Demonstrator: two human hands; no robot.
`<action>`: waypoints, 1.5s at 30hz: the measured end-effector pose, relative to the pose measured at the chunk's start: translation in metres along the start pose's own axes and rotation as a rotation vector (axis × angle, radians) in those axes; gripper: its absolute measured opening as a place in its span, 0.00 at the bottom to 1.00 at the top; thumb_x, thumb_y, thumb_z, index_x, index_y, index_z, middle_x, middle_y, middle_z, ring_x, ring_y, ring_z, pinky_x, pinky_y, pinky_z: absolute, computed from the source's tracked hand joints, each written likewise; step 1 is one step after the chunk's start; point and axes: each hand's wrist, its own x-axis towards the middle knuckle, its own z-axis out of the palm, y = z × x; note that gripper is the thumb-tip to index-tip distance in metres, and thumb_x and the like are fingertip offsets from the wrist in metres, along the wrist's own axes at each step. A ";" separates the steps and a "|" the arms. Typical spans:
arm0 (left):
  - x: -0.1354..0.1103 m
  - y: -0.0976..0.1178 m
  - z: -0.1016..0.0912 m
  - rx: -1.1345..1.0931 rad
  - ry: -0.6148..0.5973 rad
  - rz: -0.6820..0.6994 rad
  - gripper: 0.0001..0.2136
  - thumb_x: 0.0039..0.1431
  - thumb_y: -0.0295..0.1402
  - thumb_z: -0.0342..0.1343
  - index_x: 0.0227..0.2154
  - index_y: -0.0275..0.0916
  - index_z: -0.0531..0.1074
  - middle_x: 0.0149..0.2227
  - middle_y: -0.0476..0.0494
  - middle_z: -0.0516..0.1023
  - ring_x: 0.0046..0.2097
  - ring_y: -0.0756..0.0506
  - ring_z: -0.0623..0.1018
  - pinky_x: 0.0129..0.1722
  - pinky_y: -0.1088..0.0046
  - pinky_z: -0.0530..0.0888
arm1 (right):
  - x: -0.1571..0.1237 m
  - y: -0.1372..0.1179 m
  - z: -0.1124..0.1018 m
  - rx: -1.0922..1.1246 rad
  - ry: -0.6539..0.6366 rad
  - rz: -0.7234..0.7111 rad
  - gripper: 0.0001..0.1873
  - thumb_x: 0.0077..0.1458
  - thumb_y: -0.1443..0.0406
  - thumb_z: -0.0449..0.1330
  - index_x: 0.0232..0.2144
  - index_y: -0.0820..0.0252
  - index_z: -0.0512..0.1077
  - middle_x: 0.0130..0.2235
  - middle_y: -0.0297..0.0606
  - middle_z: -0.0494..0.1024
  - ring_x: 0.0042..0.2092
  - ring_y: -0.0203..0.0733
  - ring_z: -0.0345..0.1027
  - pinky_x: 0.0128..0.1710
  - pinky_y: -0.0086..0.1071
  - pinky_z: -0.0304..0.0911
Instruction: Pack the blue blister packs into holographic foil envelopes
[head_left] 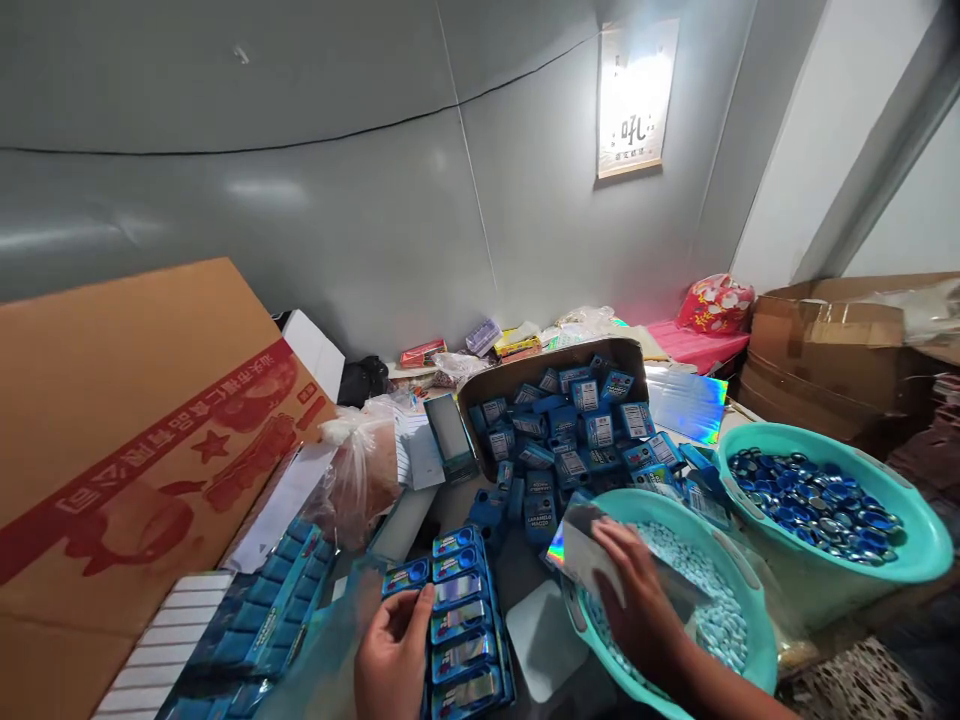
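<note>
Blue small boxes stand in rows at the lower middle, several with a shiny silver strip on their top ends. My left hand is at the left side of these rows, thumb and forefinger pressed together; whatever lies between them is too small to make out. A silver sheet with a rainbow sheen is in my right hand, fingers lying over it. That hand hovers above a teal basin of small pale-blue pieces, partly hiding them.
An open carton full of loose blue boxes stands behind. Another teal basin with dark-blue shiny pieces is at right. A large printed carton blocks the left. A white lid-like piece lies between the box rows and the near basin.
</note>
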 end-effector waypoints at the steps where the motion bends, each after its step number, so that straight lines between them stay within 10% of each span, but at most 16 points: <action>1: 0.004 0.000 0.000 -0.015 -0.034 -0.001 0.26 0.33 0.52 0.71 0.30 0.36 0.73 0.30 0.47 0.78 0.35 0.43 0.78 0.36 0.68 0.74 | 0.015 -0.024 0.014 0.141 -0.123 0.042 0.24 0.63 0.67 0.53 0.60 0.48 0.63 0.56 0.44 0.73 0.60 0.51 0.65 0.62 0.55 0.57; 4: 0.018 0.000 0.001 -0.082 -0.133 -0.019 0.26 0.33 0.51 0.71 0.30 0.37 0.72 0.28 0.49 0.77 0.32 0.45 0.77 0.32 0.70 0.74 | 0.053 -0.081 0.067 0.490 -0.384 0.317 0.30 0.59 0.60 0.61 0.62 0.53 0.62 0.53 0.46 0.75 0.52 0.49 0.71 0.55 0.47 0.66; 10: 0.042 -0.003 0.012 -0.177 -0.284 -0.066 0.25 0.37 0.52 0.70 0.32 0.37 0.72 0.27 0.48 0.77 0.30 0.45 0.77 0.31 0.70 0.74 | 0.084 -0.104 0.142 0.913 -0.368 0.647 0.27 0.34 0.53 0.74 0.37 0.61 0.77 0.34 0.38 0.80 0.37 0.44 0.74 0.40 0.38 0.66; 29: 0.068 -0.026 0.027 0.163 -0.187 0.078 0.27 0.43 0.54 0.63 0.39 0.40 0.66 0.27 0.45 0.80 0.31 0.41 0.79 0.35 0.64 0.73 | 0.091 -0.048 0.161 0.755 -0.315 0.670 0.14 0.31 0.70 0.58 0.28 0.60 0.75 0.24 0.26 0.70 0.26 0.33 0.60 0.28 0.29 0.51; 45: 0.091 -0.032 0.015 0.570 -0.266 0.304 0.12 0.50 0.35 0.55 0.38 0.41 0.78 0.33 0.45 0.72 0.28 0.48 0.74 0.33 0.70 0.75 | 0.030 -0.038 0.214 0.793 -0.160 0.936 0.12 0.27 0.67 0.57 0.23 0.56 0.70 0.25 0.34 0.74 0.35 0.51 0.72 0.41 0.43 0.65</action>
